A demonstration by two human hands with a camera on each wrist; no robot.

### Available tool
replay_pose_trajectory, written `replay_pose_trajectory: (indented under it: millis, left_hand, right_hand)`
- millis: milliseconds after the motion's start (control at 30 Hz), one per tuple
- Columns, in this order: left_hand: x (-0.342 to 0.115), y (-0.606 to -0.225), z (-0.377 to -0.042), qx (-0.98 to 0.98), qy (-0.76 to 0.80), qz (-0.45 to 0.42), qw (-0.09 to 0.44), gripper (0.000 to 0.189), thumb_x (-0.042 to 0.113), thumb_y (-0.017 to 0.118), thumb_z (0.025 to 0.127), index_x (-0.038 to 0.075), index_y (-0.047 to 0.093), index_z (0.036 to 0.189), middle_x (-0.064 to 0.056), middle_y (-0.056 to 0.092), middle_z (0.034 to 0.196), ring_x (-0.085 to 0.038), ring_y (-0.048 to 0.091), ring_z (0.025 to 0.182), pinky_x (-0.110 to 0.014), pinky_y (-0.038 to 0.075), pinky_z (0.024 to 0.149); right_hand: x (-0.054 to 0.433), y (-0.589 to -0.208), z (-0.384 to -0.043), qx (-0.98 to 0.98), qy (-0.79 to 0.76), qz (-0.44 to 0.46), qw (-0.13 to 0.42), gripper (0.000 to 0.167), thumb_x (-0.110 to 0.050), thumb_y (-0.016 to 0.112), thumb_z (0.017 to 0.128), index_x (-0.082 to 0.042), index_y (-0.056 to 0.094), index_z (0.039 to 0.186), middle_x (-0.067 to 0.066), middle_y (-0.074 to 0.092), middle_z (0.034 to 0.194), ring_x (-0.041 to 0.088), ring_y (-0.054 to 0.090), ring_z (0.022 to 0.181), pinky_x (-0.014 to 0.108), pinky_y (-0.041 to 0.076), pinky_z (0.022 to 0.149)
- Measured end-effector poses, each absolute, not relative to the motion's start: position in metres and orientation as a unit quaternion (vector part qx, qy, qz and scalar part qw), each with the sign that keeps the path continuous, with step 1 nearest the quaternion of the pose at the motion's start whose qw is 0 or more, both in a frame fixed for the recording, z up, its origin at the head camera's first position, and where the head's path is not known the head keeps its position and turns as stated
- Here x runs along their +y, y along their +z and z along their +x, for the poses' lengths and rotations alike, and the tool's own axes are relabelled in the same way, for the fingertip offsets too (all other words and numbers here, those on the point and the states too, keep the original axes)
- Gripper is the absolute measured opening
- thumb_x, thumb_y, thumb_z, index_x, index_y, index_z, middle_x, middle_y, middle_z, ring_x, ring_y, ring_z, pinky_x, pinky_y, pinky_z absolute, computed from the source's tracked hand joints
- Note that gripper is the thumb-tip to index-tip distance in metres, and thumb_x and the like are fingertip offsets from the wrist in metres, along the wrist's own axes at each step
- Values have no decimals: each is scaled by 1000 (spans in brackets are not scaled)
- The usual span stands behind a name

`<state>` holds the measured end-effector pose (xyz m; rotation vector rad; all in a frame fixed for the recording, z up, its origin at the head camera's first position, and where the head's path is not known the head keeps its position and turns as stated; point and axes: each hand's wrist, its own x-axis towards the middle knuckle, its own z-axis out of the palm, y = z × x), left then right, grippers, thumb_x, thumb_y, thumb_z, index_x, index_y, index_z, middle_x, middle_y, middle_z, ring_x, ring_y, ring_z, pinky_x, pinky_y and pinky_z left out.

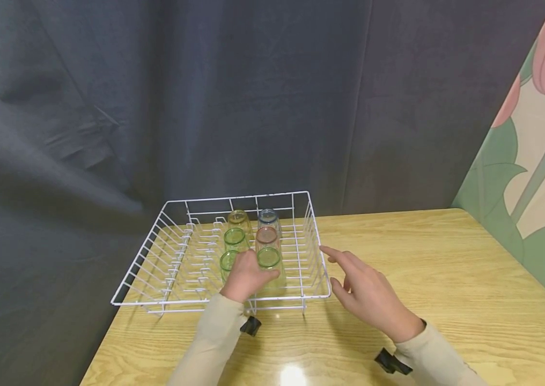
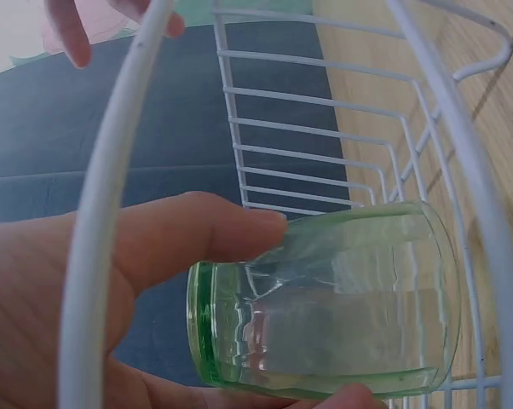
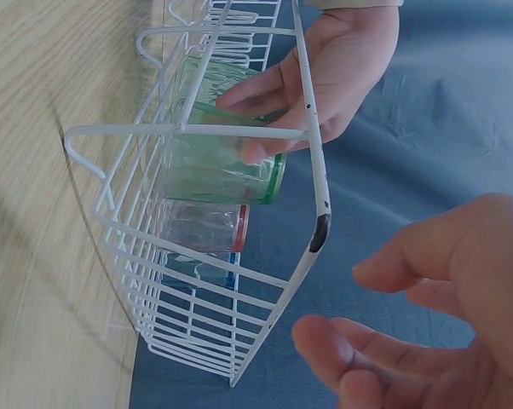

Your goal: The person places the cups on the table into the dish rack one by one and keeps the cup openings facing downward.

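Observation:
Upside-down tinted drinking glasses stand in two rows in a white wire dish rack (image 1: 300, 297). My left hand (image 1: 247, 276) reaches over the front rail and holds the nearest right-row green glass (image 1: 269, 259), its thumb on one side and fingers on the other. In the left wrist view this green glass (image 2: 342, 298) is within the rack wires. Beside my left hand is another green glass (image 1: 227, 261), partly hidden by it. Just outside the rack's right side hovers my right hand (image 1: 371, 297), fingers loosely bent with nothing between them.
Behind the held glass are a reddish glass (image 1: 266, 236) and a blue glass (image 1: 269, 217). The left row has a green glass (image 1: 235, 237) and an amber glass (image 1: 238, 217). A dark curtain (image 1: 253, 107) hangs behind the wooden table (image 1: 422, 241).

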<state>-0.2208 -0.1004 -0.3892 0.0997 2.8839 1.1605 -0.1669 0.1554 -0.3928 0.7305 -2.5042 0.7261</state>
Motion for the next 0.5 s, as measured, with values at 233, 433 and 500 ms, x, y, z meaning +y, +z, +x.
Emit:
replay_pose_trajectory:
  millis: [233, 433, 500]
  left_hand:
    - [-97, -396, -223, 929, 369, 32, 16, 28, 19, 83, 71, 5, 60, 76, -4, 54, 68, -16, 47, 54, -30, 43, 46]
    - [-97, -400, -225, 932, 360, 36, 8, 27, 18, 82, 71, 4, 60, 78, -6, 58, 70, -19, 50, 57, -32, 45, 49]
    - [-98, -401, -226, 931, 362, 40, 5, 25, 17, 81, 71, 4, 60, 77, -6, 58, 69, -18, 50, 56, -32, 45, 49]
  right_hand:
    - [156, -395, -167, -904, 261, 263, 215, 66, -9, 74, 88, -21, 47, 147, 3, 66, 116, -5, 47, 60, 17, 40, 48]
    - [156, -396, -167, -904, 261, 265, 211, 65, -9, 73, 88, -20, 47, 147, 6, 66, 116, -6, 46, 59, 17, 39, 47]
    - [157, -396, -167, -904, 262, 265, 210, 65, -9, 73, 88, -20, 47, 147, 8, 66, 116, -6, 46, 59, 17, 39, 47]
